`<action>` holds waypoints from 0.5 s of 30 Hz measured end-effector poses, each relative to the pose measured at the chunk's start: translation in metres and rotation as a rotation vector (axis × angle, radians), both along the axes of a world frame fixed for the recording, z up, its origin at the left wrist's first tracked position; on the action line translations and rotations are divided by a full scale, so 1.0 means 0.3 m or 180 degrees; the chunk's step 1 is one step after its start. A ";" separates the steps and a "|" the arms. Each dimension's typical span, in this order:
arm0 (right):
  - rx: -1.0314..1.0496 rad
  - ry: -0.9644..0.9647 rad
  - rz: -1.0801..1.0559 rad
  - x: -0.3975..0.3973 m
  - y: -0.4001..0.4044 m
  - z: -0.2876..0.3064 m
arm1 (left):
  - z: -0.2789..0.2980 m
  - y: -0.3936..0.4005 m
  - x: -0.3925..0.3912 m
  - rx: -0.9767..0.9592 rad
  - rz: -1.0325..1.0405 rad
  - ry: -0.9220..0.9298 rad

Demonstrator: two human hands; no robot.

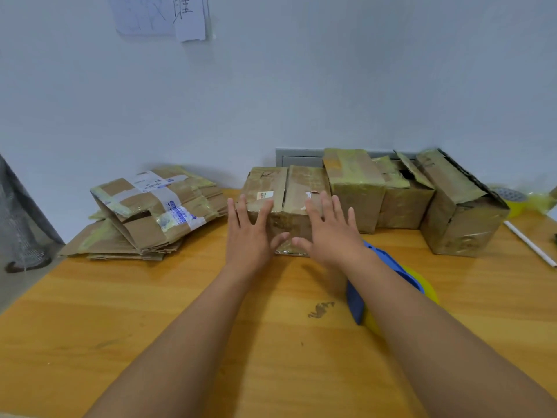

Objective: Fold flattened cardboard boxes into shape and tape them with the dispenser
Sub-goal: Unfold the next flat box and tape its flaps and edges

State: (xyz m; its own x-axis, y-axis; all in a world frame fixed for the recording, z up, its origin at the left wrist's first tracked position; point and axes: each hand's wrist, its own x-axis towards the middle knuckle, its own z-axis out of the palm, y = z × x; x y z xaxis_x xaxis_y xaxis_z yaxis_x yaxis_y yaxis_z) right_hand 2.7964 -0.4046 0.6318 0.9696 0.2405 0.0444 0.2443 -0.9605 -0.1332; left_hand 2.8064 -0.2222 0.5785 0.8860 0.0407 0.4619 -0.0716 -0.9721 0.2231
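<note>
A folded brown cardboard box [289,188] stands at the table's middle back, its top flaps closed with a seam between them. My left hand [251,233] lies flat against the box's near left face, fingers straight and spread. Beside it, my right hand [330,229] presses the near right face the same way. A blue tape dispenser [358,300] with a yellow tape roll lies on the table, partly hidden under my right forearm. To the left sits a stack of flattened boxes [150,212] with old tape and labels on them.
Three more taped boxes [355,185] [404,203] [464,212] line the wall to the right. A white stick [530,244] and a yellow object [517,203] lie at the far right. The orange wooden table [150,312] ends at left, where a mesh bin [18,224] stands.
</note>
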 end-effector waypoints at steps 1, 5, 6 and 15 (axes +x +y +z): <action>-0.0015 -0.0010 -0.0011 0.018 0.003 -0.003 | -0.003 0.000 0.013 -0.0012 -0.0004 -0.0036; -0.0073 -0.0102 -0.0088 0.092 0.013 -0.022 | -0.032 0.003 0.076 -0.0042 -0.0019 -0.0315; -0.0112 -0.0167 -0.0108 0.108 0.014 -0.027 | -0.038 0.001 0.095 -0.0042 -0.0003 -0.0356; -0.0606 -0.0600 -0.0529 0.215 0.039 -0.042 | -0.044 -0.025 0.225 -0.0089 0.0020 -0.0270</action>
